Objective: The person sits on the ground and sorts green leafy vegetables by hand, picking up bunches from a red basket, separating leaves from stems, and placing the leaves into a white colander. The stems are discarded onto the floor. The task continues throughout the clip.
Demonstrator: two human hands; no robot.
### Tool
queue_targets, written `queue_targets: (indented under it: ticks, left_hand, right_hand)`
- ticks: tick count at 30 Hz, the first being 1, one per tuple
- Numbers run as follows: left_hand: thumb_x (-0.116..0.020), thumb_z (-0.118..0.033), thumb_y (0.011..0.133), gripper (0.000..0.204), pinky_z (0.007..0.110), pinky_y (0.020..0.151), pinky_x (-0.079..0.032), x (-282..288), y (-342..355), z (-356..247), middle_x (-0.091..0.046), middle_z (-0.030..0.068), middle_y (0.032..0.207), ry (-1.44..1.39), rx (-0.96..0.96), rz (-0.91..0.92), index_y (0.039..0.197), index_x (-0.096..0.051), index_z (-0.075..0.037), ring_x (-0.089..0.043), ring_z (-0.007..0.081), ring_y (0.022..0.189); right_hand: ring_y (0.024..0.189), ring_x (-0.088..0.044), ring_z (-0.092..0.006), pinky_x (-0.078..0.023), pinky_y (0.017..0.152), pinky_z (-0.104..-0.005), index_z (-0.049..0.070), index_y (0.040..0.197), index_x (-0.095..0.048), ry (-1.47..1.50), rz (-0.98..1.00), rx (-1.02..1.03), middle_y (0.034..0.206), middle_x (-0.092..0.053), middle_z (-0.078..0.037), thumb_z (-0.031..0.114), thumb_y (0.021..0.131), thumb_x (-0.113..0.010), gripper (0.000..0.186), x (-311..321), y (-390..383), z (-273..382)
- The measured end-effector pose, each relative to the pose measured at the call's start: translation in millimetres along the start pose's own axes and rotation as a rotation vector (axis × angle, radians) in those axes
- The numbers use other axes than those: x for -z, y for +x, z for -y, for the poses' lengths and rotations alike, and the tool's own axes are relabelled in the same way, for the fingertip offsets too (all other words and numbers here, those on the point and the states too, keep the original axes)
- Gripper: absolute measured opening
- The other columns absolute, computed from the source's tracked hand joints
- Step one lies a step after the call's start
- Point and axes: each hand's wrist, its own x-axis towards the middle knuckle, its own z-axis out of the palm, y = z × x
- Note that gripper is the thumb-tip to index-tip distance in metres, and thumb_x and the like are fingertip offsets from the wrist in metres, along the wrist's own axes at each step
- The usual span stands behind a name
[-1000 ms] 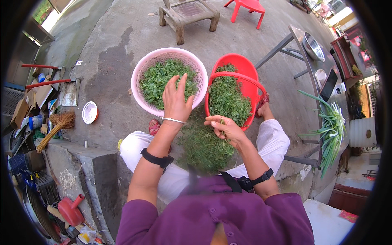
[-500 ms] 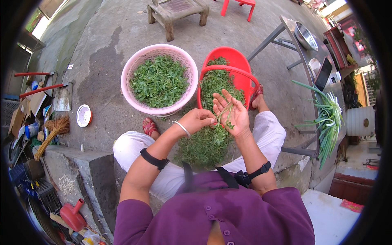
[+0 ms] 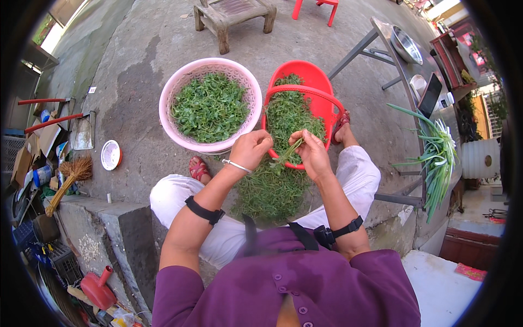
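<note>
My right hand pinches a few leafy green stems over the near end of a red handled basket. To its left, my left hand is closed with fingertips pressed together; whatever is in them is too small to make out. Leafy greens partly fill the red basket. Next to it stands a round pink basket heaped with picked green leaves. Between my legs, below my hands, lies a loose pile of thin-stemmed greens.
At the right, a table carries a metal bowl, a dark tablet-like slab and spring onions. A low wooden stool stands ahead. A small bowl, straw broom and concrete ledge lie left.
My hands have moved apart, the left one drawing toward the pink basket. The right hand's fingers have gone from spread to curled round the stems.
</note>
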Motion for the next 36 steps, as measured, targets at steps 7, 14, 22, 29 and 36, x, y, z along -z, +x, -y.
queue_targets:
  ticks: [7,14,22,29,36]
  left_hand:
    - [-0.059,-0.022,0.096,0.015,0.02,0.051,-0.038,0.9,-4.0,-13.2,-0.052,-0.0065,0.067,-0.502,0.203,0.017,0.102,-0.059,-0.008,-0.049,0.003,0.06]
    - [-0.067,-0.018,0.09,0.017,0.019,0.057,-0.037,-10.0,-3.9,-10.4,-0.064,-0.004,0.08,-0.418,0.115,0.251,0.1,-0.07,-0.004,-0.048,0.001,0.064]
    - [-0.066,-0.017,0.091,0.023,0.02,0.07,-0.044,-13.6,-5.0,0.7,-0.065,-0.0033,0.088,-0.271,0.133,0.437,0.108,-0.069,-0.002,-0.054,0.0028,0.078]
    - [-0.065,-0.015,0.091,0.025,0.023,0.083,-0.046,-18.1,-2.4,9.6,-0.068,-0.0011,0.096,-0.145,0.012,0.522,0.112,-0.068,-0.003,-0.057,0.0051,0.089]
    - [-0.065,-0.022,0.093,0.022,0.021,0.058,-0.042,-22.3,-10.7,-9.5,-0.064,-0.004,0.078,-0.351,0.176,0.422,0.105,-0.07,-0.005,-0.053,0.0022,0.067]
  right_hand:
    - [0.089,-0.059,-0.0208,-0.047,0.083,-0.0317,0.003,0.1,-0.06,0.533,0.079,-0.024,0.096,-0.063,-0.011,0.026,0.101,-0.045,0.028,0.5,-1.8,6.9]
    - [0.07,-0.045,-0.0175,-0.041,0.066,-0.0316,0.005,0.096,-0.059,0.745,0.28,-0.008,0.081,-0.053,-0.008,0.024,0.093,-0.043,0.025,-12.4,-5.8,10.9]
    - [0.066,-0.042,-0.0166,-0.034,0.061,-0.0297,0.004,0.102,-0.061,0.873,0.371,0.005,0.078,-0.051,-0.008,0.022,0.088,-0.044,0.028,-15.5,-3.8,8.2]
    - [0.081,-0.051,-0.0198,-0.043,0.074,-0.0322,0.004,0.104,-0.06,0.962,0.203,0.025,0.092,-0.057,-0.01,0.02,0.091,-0.045,0.025,-11.9,-1.0,1.1]
    - [0.112,-0.055,-0.0262,-0.047,0.098,-0.04,0.005,0.111,-0.055,0.86,0.034,0.085,0.116,-0.06,-0.016,0.027,0.103,-0.041,0.027,-9.9,3.7,-8.4]
